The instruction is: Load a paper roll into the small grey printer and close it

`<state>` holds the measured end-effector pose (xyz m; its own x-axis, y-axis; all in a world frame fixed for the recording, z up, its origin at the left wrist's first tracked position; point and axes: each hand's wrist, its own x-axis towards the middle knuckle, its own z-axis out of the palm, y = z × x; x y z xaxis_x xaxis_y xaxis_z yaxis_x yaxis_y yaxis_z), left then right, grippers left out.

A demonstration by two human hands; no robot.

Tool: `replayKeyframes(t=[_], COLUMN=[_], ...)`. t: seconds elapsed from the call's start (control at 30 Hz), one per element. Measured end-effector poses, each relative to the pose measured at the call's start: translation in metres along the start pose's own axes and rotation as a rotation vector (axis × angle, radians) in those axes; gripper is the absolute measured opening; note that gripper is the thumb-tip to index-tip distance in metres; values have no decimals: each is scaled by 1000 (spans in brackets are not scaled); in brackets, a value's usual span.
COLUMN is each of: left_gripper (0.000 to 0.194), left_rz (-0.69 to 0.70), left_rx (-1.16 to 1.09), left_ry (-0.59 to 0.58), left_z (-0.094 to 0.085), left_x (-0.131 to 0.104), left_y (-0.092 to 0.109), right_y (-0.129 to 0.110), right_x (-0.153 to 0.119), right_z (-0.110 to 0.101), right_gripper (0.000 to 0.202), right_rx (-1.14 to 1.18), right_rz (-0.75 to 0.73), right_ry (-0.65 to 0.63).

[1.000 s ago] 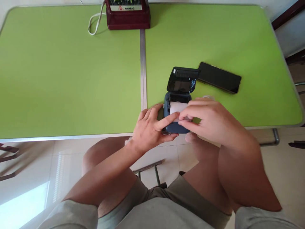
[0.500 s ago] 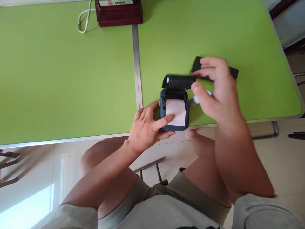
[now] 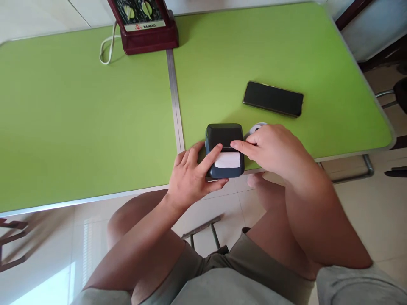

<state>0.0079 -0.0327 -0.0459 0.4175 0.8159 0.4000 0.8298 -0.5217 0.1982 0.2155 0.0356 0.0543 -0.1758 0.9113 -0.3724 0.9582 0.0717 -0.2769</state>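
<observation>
A small dark printer (image 3: pixel 224 134) stands at the table's front edge with its lid down. White paper (image 3: pixel 227 160) comes out across its front. My left hand (image 3: pixel 192 173) holds the printer's left side and front, one finger resting on the lid. My right hand (image 3: pixel 270 146) touches the lid's right part with an outstretched finger; its other fingers are curled, with nothing seen in them. Partly behind my right hand lies a small white roll (image 3: pixel 257 127).
A black phone (image 3: pixel 273 99) lies on the green table (image 3: pixel 95 123) beyond my right hand. A dark red WANBAO device (image 3: pixel 149 40) with a white cord (image 3: pixel 111 44) stands at the back. A metal strip (image 3: pixel 174 93) crosses the table.
The printer's lid has swung down from open to shut over the paper roll. My right hand has come down and left onto the lid. My left hand's finger has moved from the paper to the lid.
</observation>
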Motion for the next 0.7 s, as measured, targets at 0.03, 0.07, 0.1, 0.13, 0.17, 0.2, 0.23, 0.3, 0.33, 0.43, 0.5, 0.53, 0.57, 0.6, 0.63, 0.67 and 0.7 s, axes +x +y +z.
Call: replayKeyframes(t=[0.03,0.07,0.1,0.13,0.17,0.2,0.23,0.3,0.33,0.43,0.5,0.53,0.57,0.6,0.63,0.67,0.7], left_gripper=[76,75,74,73,74,77,83,102,110,117,113,111,111,112,113,113,114], left_rz=[-8,-14,-18,-19,-23,-26,-31,-38,-40,-47,-55,-60,-62,-62,-59,-53,-48], left_rx=[7,13,19,24,27,28,27,41,59,114,103,91,78,69,61,54,42], left_ry=[-14,-23,-24,-23,-17,-11,-5,8,10,-5,-21,-27,-32,-37,-41,-46,-52], left_z=[0,0,0,0,0,1,2,5,6,8,7,6,5,4,3,2,1], left_x=[0,1,1,1,2,2,1,1,0,0,0,1,1,1,1,2,1], left_y=[1,1,1,2,2,2,1,1,1,1,1,2,2,2,1,1,0], right_y=[-1,-1,-2,-2,-3,-3,-3,-3,-2,3,9,12,16,19,21,23,24], right_x=[1,2,2,2,2,2,2,2,2,1,1,1,2,3,5,7,8], right_z=[0,0,0,-1,-1,-2,-2,-4,-6,-10,-10,-9,-7,-4,-1,2,5], right_gripper=[57,57,56,55,54,54,54,55,55,44,29,24,24,27,32,35,39], right_rx=[-8,-20,-37,-52,-64,-70,-70,-68,-73,-79,-75,-72,-71,-69,-66,-60,-55], right_rz=[10,16,20,18,13,5,-9,-35,-44,-65,-131,-182,-240,-293,-329,-347,-354], right_ry=[-22,-34,-39,-38,-33,-29,-32,-47,-47,100,279,342,374,376,360,339,318])
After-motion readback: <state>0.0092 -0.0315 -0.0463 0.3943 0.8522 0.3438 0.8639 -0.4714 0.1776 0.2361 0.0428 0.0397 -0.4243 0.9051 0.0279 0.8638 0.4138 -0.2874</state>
